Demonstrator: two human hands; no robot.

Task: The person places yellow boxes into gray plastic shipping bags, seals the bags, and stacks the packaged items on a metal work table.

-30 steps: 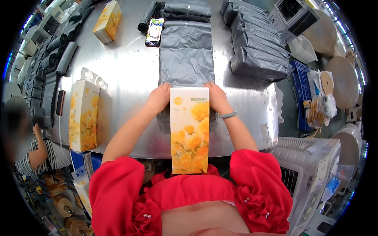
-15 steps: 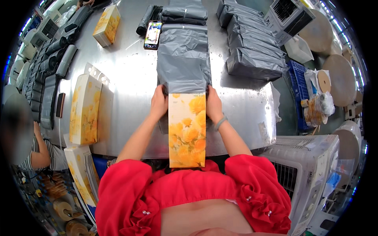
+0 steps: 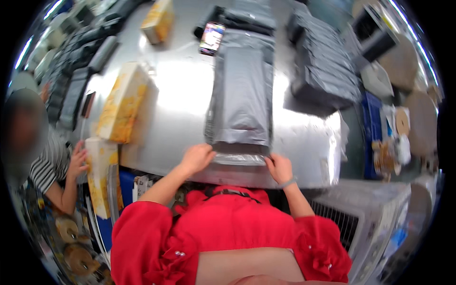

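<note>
Both hands sit at the near edge of the table, about the middle of the frame. The left hand has its fingers curled down over the near-left corner of the grey bag, pinching the clear flap at its mouth. The right hand does the same at the near-right corner, fingers bent and closed on the flap edge; there's a pale band on that wrist. It's a bit blurry, so how tight the grip is, can't say.

The bag lies flat and long, running from the hands up toward the top centre of the frame. It looks like it rests on more grey bags, but I can't tell how many.

The table is shiny metal. A phone lies just beside the far-left end of the bag. At upper right is a stack of grey parcels. At left, a long yellow flowered box lies tilted, and a smaller yellow box sits at upper left.

At the left edge another person in a striped sleeve has a hand on a second flowered box hanging off the table. Lower right there's a white crate.
</note>
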